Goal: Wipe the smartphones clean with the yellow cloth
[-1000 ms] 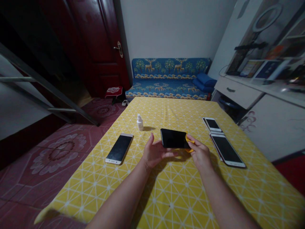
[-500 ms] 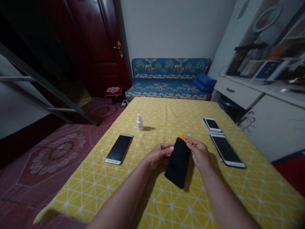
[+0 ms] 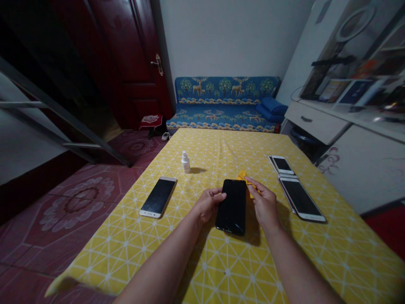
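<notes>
A black smartphone [image 3: 232, 209] is held a little above the yellow tablecloth, its dark front facing me. My left hand [image 3: 208, 204] grips its left edge, thumb on the front and the other fingers partly hidden behind. At the phone's top right corner, my right hand [image 3: 264, 202] pinches a crumpled orange-yellow cloth [image 3: 243, 175]. Part of that cloth lies behind the phone's top edge. To the left, a gold and white smartphone [image 3: 158, 197] lies face up. Beyond it a small white bottle [image 3: 186, 163] stands upright.
On the right side of the table [image 3: 221, 147], white smartphones [image 3: 303, 198] lie in a row, some stacked. A blue patterned sofa [image 3: 226, 112] is behind the table. A white cabinet [image 3: 363, 164] stands at right, a metal ladder [image 3: 85, 131] at left.
The black phone has turned more upright and its lower end has swung away from me. The cloth in my right hand now spreads out more at the top right corner.
</notes>
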A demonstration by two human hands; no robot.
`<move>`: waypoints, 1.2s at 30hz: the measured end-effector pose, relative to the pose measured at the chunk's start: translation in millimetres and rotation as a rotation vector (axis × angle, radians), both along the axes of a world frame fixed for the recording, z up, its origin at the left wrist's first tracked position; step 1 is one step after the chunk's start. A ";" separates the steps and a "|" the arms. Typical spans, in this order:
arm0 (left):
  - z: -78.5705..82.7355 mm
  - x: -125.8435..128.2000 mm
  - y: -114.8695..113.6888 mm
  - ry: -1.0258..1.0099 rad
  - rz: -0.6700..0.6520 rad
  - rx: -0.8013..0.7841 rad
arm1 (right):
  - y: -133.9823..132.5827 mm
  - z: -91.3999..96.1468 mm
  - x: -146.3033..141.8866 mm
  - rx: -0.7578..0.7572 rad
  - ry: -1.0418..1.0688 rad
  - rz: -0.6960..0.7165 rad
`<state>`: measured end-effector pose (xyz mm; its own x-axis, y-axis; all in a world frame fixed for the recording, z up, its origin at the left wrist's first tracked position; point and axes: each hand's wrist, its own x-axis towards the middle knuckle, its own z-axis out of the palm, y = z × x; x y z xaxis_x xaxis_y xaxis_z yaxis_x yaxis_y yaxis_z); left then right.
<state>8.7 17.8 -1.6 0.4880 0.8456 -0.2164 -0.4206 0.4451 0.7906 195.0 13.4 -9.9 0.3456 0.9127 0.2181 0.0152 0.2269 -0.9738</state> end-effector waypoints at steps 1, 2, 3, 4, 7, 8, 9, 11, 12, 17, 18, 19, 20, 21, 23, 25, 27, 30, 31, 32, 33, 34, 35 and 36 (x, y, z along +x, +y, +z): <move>-0.8 -0.8 1.8 -0.029 0.023 -0.001 | -0.9 1.0 -1.2 0.004 -0.010 0.002; -1.7 -1.6 3.7 -0.057 0.049 -0.003 | -2.0 1.8 -3.0 0.011 -0.031 0.012; -2.4 -2.2 5.4 -0.080 0.078 -0.009 | -3.2 2.7 -5.4 0.022 -0.063 0.029; -2.9 -2.7 6.9 -0.098 0.106 -0.016 | -4.6 3.4 -8.4 0.036 -0.098 0.052; -3.1 -3.9 10.1 -0.123 0.196 -0.039 | -8.9 4.9 -18.8 0.096 -0.190 0.113; -3.0 -4.4 10.9 -0.127 0.221 -0.042 | -10.1 5.1 -21.9 0.116 -0.214 0.124; -3.0 -4.9 11.7 -0.130 0.248 -0.044 | -11.3 5.1 -24.5 0.135 -0.235 0.132; -3.6 -6.4 13.5 -0.132 0.294 -0.039 | -13.6 4.9 -28.0 0.172 -0.277 0.152; -4.3 -7.3 14.6 -0.133 0.317 -0.036 | -15.0 5.0 -29.1 0.193 -0.294 0.166; -8.6 -11.1 20.2 -0.147 0.427 -0.043 | -25.3 9.9 -31.4 0.256 -0.331 0.219; -9.2 -11.6 20.9 -0.148 0.435 -0.041 | -27.5 11.2 -31.6 0.259 -0.336 0.223; -9.6 -12.0 21.4 -0.147 0.437 -0.039 | -29.5 12.1 -31.8 0.264 -0.342 0.225; -9.9 -12.2 21.6 -0.147 0.436 -0.037 | -30.9 12.7 -31.8 0.275 -0.352 0.226; -10.0 -12.2 21.7 -0.149 0.434 -0.036 | -31.8 12.7 -31.8 0.289 -0.365 0.228; -10.1 -12.1 21.3 -0.157 0.424 -0.038 | -31.7 11.4 -31.7 0.327 -0.402 0.228; -9.5 -11.5 20.2 -0.169 0.397 -0.040 | -29.3 8.9 -31.6 0.358 -0.437 0.230; -8.4 -10.5 18.5 -0.177 0.348 -0.040 | -25.6 6.5 -31.2 0.376 -0.453 0.226; -6.0 -8.1 14.8 -0.172 0.270 -0.036 | -20.4 4.9 -29.4 0.365 -0.468 0.211; -5.1 -7.4 13.4 -0.166 0.245 -0.035 | -19.2 5.0 -28.5 0.358 -0.473 0.206; -4.3 -6.8 12.1 -0.158 0.219 -0.032 | -18.3 5.4 -27.5 0.351 -0.475 0.199; -3.5 -6.4 10.8 -0.149 0.192 -0.027 | -17.6 5.9 -26.6 0.346 -0.474 0.188; -2.7 -6.3 9.6 -0.139 0.163 -0.019 | -17.2 6.6 -25.6 0.344 -0.468 0.174; -2.0 -6.5 8.6 -0.128 0.132 -0.012 | -16.8 7.4 -24.8 0.344 -0.460 0.158; -1.3 -6.9 7.6 -0.116 0.102 -0.004 | -16.6 8.3 -24.0 0.344 -0.450 0.142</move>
